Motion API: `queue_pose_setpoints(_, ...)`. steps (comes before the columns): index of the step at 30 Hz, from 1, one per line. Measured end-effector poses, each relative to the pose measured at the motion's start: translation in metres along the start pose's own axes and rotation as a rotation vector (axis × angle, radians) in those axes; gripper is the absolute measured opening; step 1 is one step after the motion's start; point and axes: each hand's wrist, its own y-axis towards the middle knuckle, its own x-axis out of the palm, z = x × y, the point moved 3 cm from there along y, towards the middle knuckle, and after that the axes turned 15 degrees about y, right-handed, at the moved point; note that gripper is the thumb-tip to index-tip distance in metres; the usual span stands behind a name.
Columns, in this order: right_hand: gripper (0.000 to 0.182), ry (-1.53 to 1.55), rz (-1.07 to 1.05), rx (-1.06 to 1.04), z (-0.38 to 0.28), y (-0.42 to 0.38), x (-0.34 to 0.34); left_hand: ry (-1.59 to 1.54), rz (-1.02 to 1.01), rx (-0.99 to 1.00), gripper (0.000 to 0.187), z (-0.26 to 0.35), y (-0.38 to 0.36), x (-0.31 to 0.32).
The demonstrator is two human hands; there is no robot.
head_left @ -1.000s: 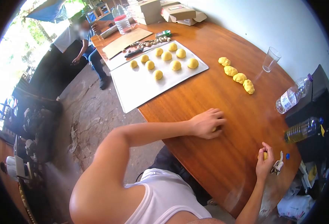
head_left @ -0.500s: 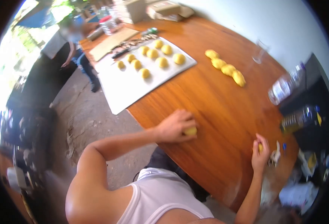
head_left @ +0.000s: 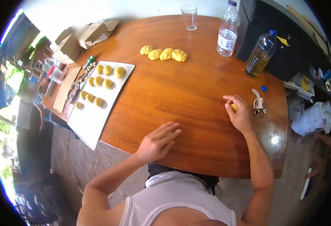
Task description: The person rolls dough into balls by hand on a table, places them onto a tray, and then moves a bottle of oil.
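Note:
Above the front part of the wooden table (head_left: 195,113), my left hand (head_left: 158,141) is palm down with its fingers stretched forward. Whatever lies beneath that palm is hidden. My right hand (head_left: 240,115) rests at the right side of the table, its fingers curled around a piece of yellow dough (head_left: 234,107). Several round dough balls (head_left: 107,83) sit in rows on a white tray (head_left: 85,126) at the left. Toward the back, a row of larger yellow dough lumps (head_left: 166,54) lies directly on the wood.
A drinking glass (head_left: 190,19), a water bottle (head_left: 226,37) and an oil bottle (head_left: 260,56) stand at the back right. A blue cap (head_left: 263,88) and a crumpled scrap (head_left: 258,103) lie beside my right hand. Cardboard boxes (head_left: 68,49) are back left. Another person (head_left: 30,113) is at far left.
The view has turned, so the tray now appears farther left. My left hand, earlier cupped around a yellow dough ball, now has straighter fingers, and that ball is hidden. My right hand still holds its dough.

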Motion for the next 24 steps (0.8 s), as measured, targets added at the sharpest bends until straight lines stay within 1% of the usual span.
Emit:
queue_pose_setpoints(1, 0.023, 0.005, 0.015, 0.008, 0.004, 0.001, -0.001, -0.061, 0.023, -0.126, 0.041, -0.015, -0.014, 0.000)
queue_pose_setpoints(2, 0.022, 0.005, -0.002, -0.021, 0.007, 0.003, -0.001, -0.057, 0.007, -0.118, 0.041, -0.028, -0.014, -0.004)
queue_pose_setpoints(4, 0.022, 0.015, -0.014, -0.035, 0.011, 0.003, 0.002, 0.026, 0.081, -0.295, 0.037, -0.061, 0.000, -0.013)
queue_pose_setpoints(6, 0.022, 0.020, -0.015, -0.071, 0.009, 0.004, 0.002, 0.132, 0.155, -0.250, 0.038, -0.082, 0.043, -0.007)
queue_pose_setpoints(8, 0.022, 0.030, -0.001, -0.065, 0.008, 0.002, 0.003, 0.115, 0.175, -0.100, 0.041, -0.078, 0.093, 0.008)
queue_pose_setpoints(10, 0.021, 0.037, 0.012, -0.062, 0.010, 0.002, 0.001, 0.062, 0.038, 0.025, 0.048, -0.054, 0.130, 0.025)
queue_pose_setpoints(11, 0.021, 0.028, 0.015, -0.082, 0.012, 0.002, 0.002, 0.057, 0.029, 0.031, 0.048, -0.036, 0.134, 0.031)
queue_pose_setpoints(13, 0.021, 0.027, 0.012, -0.077, 0.013, 0.001, 0.005, 0.032, -0.028, 0.165, 0.046, 0.000, 0.129, 0.036)
queue_pose_setpoints(14, 0.021, 0.020, 0.018, -0.089, 0.013, 0.000, 0.004, 0.015, -0.044, 0.157, 0.046, 0.010, 0.118, 0.029)
queue_pose_setpoints(16, 0.021, 0.000, 0.014, -0.094, 0.012, -0.002, 0.002, 0.098, -0.042, 0.187, 0.045, 0.029, 0.075, 0.015)
queue_pose_setpoints(17, 0.021, 0.010, -0.004, -0.073, 0.014, -0.003, 0.002, 0.085, -0.061, 0.169, 0.045, 0.032, 0.048, 0.014)
queue_pose_setpoints(19, 0.021, 0.028, -0.001, -0.108, 0.015, 0.000, 0.002, 0.178, 0.005, 0.008, 0.047, 0.022, 0.005, 0.003)
queue_pose_setpoints(21, 0.022, 0.025, -0.009, -0.077, 0.016, 0.001, 0.002, 0.124, 0.056, -0.172, 0.044, -0.004, -0.016, -0.005)
queue_pose_setpoints(23, 0.023, 0.002, -0.023, -0.073, 0.018, 0.003, 0.002, 0.042, 0.148, -0.384, 0.040, -0.041, -0.014, -0.009)
queue_pose_setpoints(24, 0.024, -0.007, -0.030, -0.072, 0.019, 0.004, 0.003, 0.084, 0.156, -0.344, 0.041, -0.061, -0.001, -0.009)
